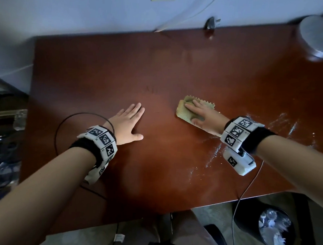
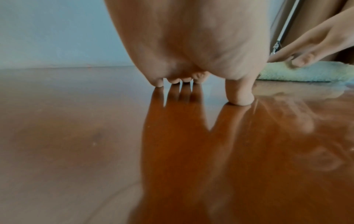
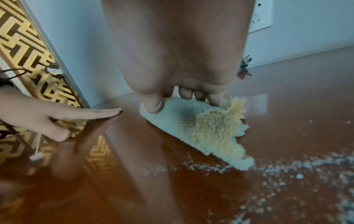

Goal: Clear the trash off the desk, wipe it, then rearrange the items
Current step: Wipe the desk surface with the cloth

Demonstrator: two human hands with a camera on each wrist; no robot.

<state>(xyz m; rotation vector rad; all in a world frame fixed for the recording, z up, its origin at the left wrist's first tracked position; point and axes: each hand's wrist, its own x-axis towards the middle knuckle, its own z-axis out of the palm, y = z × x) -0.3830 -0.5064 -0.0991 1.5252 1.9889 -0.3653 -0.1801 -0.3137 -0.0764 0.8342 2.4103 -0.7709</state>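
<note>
I have both hands down on the reddish-brown desk (image 1: pixel 103 67). My left hand (image 1: pixel 127 123) lies flat on the bare wood left of centre, fingers straight and spread a little, thumb out to the right, holding nothing. In the left wrist view the fingertips (image 2: pixel 159 84) and thumb meet their own reflection in the glossy top.

My right hand (image 1: pixel 204 116) presses on a yellow-green cloth (image 1: pixel 184 112) near the middle of the desk, just right of the left hand and apart from it. The fingers lie nearly straight across the top of the cloth and the thumb sits on its near edge; in the right wrist view the thumb and fingers (image 3: pixel 214 100) bear down on the fluffy cloth (image 3: pixel 212 128) rather than bunching it. The cloth is folded over, with a zigzag edge showing on its far side.

A scatter of white crumbs (image 1: pixel 281 122) spreads over the desk to the right of the cloth and toward the near edge, reaching right up to the cloth in the right wrist view.

At the far edge a black plug (image 1: pixel 212 23) rests against the wall, and a grey lamp base (image 1: pixel 319 37) stands in the far right corner. On the floor near the right side, a black bin (image 1: pixel 249 220) holds crumpled clear and white rubbish.
</note>
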